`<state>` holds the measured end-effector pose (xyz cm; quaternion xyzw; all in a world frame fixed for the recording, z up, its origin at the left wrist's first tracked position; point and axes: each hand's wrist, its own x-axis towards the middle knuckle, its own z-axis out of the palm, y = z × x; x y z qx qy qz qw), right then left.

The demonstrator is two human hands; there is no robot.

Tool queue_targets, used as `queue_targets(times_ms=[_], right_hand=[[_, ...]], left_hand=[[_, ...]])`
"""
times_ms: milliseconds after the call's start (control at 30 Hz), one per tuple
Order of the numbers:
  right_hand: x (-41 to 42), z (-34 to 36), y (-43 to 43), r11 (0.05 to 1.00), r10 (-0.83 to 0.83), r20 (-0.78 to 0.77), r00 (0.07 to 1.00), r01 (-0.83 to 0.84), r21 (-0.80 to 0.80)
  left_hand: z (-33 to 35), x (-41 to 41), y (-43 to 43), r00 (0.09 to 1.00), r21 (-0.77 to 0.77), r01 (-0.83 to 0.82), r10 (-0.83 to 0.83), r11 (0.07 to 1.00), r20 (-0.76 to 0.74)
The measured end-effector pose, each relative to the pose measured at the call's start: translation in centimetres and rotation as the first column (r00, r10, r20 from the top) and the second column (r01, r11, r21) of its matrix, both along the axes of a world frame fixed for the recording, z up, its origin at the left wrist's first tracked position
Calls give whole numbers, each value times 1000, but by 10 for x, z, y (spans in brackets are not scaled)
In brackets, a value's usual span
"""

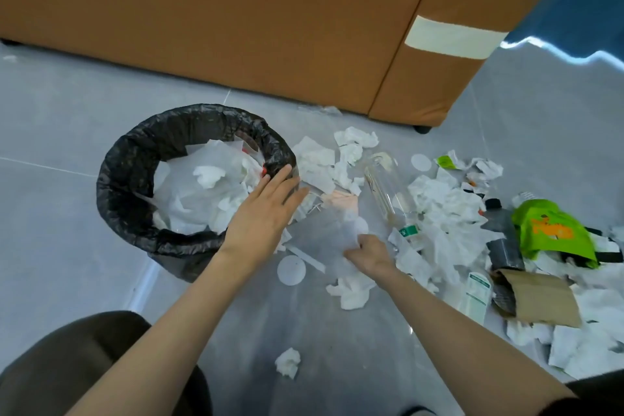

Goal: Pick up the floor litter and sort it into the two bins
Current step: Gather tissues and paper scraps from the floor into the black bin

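Note:
A bin lined with a black bag (pixel 135 159) stands on the grey floor, holding white tissue and paper. My left hand (pixel 266 209) hovers flat with straight fingers over the bin's right rim. My right hand (pixel 368 253) pinches a thin translucent white sheet (pixel 347 223) just above the floor. White tissue litter (pixel 435 213) spreads to the right, with a clear plastic bottle (pixel 388 192) lying in it. A crumpled tissue ball (pixel 287 362) lies alone near me. Only one bin is in view.
A brown sofa (pixel 236 17) fills the back. On the right lie a green snack bag (pixel 553 230), a grey pouch (pixel 503 236), a brown cardboard sleeve (pixel 540 297) and a small labelled bottle (pixel 476 294). A white round disc (pixel 291 270) lies by the bin.

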<state>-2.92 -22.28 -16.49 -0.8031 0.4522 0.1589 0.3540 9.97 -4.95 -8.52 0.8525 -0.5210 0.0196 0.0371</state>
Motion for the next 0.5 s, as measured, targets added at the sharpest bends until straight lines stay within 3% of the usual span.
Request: queue_targets(times_ms=[133,233,400,500], right_hand=[[16,45,-23,992,91,124,988,-80,-95],[35,86,-40,976,90,334,938,-17,-216],[69,163,-28,939,219,671,709,32,-341],[89,191,6,881,378,701,604,-3,-473]], left_hand=[[5,1,8,999,-50,-9,7,999,-53],[14,0,16,988,-196,-107,82,975,-133],[36,7,32,911,-268,-343,250,900,-327],[48,16,49,819,-260,-506,363,822,-445]])
